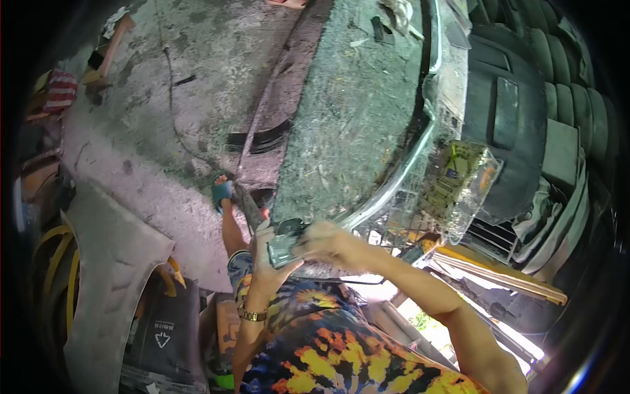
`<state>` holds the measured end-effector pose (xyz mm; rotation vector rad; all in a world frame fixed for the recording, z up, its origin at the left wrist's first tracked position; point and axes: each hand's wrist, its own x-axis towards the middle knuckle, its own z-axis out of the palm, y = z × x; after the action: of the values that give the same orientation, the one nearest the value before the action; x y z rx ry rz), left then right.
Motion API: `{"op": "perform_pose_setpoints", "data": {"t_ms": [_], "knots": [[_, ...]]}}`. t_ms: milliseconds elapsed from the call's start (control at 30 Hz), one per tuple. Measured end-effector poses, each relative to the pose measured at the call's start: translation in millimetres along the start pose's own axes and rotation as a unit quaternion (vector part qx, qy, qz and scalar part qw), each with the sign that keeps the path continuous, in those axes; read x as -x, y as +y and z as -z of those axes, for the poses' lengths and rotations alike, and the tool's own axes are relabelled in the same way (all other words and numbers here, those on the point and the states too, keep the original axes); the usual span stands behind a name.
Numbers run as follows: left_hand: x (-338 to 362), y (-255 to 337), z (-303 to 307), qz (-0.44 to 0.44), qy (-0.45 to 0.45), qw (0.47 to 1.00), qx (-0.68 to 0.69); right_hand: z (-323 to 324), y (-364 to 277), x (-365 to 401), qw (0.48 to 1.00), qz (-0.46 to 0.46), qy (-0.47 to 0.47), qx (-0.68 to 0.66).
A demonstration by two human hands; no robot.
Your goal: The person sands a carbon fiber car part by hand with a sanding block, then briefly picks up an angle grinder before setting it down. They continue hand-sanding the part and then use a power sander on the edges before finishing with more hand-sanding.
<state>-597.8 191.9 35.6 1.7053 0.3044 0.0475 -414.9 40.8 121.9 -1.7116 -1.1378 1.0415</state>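
Observation:
My left hand point(264, 259), with a gold-coloured watch on the wrist, is closed around a small grey and black part point(282, 249) in front of my waist. The part looks boxy and smooth; its exact kind cannot be made out. Right beside it, my right hand point(323, 243) is blurred by motion, with its fingers curled at the part's right side. Whether those fingers grip anything is hidden by the blur. Just beyond both hands lies the edge of a worn, green-topped work surface point(348, 125).
A curved silvery trim strip point(397, 180) runs along the surface's right side. Beyond it lie a plastic-wrapped package point(459, 180) and a large black panel point(505, 118). A grey fender-like panel point(108, 269) stands at left. A thin cable point(172, 98) crosses the concrete floor.

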Motion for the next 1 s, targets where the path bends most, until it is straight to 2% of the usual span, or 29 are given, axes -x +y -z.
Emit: {"op": "perform_pose_setpoints", "data": {"t_ms": [33, 67, 133, 167, 233, 367, 500, 533, 567, 633, 667, 733, 833, 900, 967, 1000], "knots": [[-5, 10, -2, 0.055, 0.039, 0.996, 0.052, 25, 16, 28, 0.999, -0.034, -0.009, 0.007], [-2, 2, -3, 0.051, 0.032, 0.997, 0.049, 53, 10, 48, 0.995, -0.077, -0.023, 0.063], [0, 1, -4, 0.054, 0.032, 0.997, 0.049, 87, 14, 88, 0.986, -0.139, 0.001, 0.091], [1, 0, -5, 0.061, 0.035, 0.997, 0.043, 99, 4, 93, 0.973, -0.214, 0.005, 0.087], [2, -2, -6, 0.069, 0.036, 0.995, 0.059, 104, -10, 84, 0.975, -0.203, 0.036, 0.083], [2, -2, -5, 0.067, 0.039, 0.996, 0.041, 71, 3, 63, 0.985, -0.165, 0.032, 0.047], [-1, 1, -5, 0.052, 0.033, 0.997, 0.051, 18, 18, 28, 0.999, -0.042, -0.006, -0.024], [-1, 3, -5, 0.053, 0.038, 0.996, 0.069, 1, -5, -2, 1.0, -0.005, -0.005, -0.011], [2, 4, -4, 0.059, 0.037, 0.995, 0.066, -10, -14, -26, 0.999, 0.012, -0.046, 0.016], [-1, -1, -2, 0.041, 0.03, 0.998, 0.033, -4, -11, -28, 0.997, 0.003, -0.07, -0.016], [3, -5, -8, 0.067, 0.045, 0.994, 0.068, 9, 1, -9, 0.997, 0.003, -0.07, -0.017], [0, -2, -4, 0.051, 0.046, 0.996, 0.054, 38, 32, 44, 0.997, -0.073, -0.035, -0.008], [1, 0, -4, 0.04, 0.047, 0.997, 0.038, 7, 8, 5, 0.999, -0.021, -0.022, -0.035], [2, 4, -2, 0.113, 0.038, 0.989, 0.087, -7, -7, -24, 0.999, 0.01, -0.039, -0.035], [-1, 5, 1, 0.084, 0.035, 0.993, 0.073, -4, -4, -25, 0.997, 0.0, -0.073, -0.022], [-3, 6, 1, 0.057, 0.031, 0.996, 0.063, 12, 6, -6, 0.998, -0.021, -0.047, -0.044]]}}
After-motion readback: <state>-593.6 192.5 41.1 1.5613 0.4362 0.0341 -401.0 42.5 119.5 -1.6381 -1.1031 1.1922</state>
